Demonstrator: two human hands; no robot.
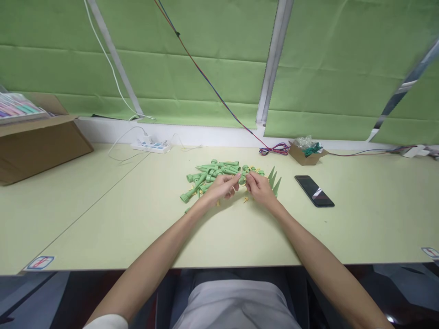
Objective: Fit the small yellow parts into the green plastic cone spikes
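Note:
My left hand (pixel 224 186) is over the near side of a pile of green plastic spikes (pixel 197 185), thumb stretched forward and fingers curled. My right hand (pixel 259 187) is closed in a pinch just to its right, the fingertips of both almost meeting. Between them shows a small green plastic piece (pixel 242 179); which hand has hold of it is hard to make out. Green caps (pixel 245 168) and small yellow plastic parts (pixel 246 199) lie around the hands. To the right of my right hand a few pointed green spikes (pixel 276 186) lie side by side.
A black phone (pixel 314 191) lies on the pale table (pixel 219 237) at right. Behind it stands a small cardboard box (pixel 305 157) with plastic bags. Near the wall are a bundled cable (pixel 274 149) and a power strip (pixel 151 145). A large cardboard box (pixel 41 148) stands at far left.

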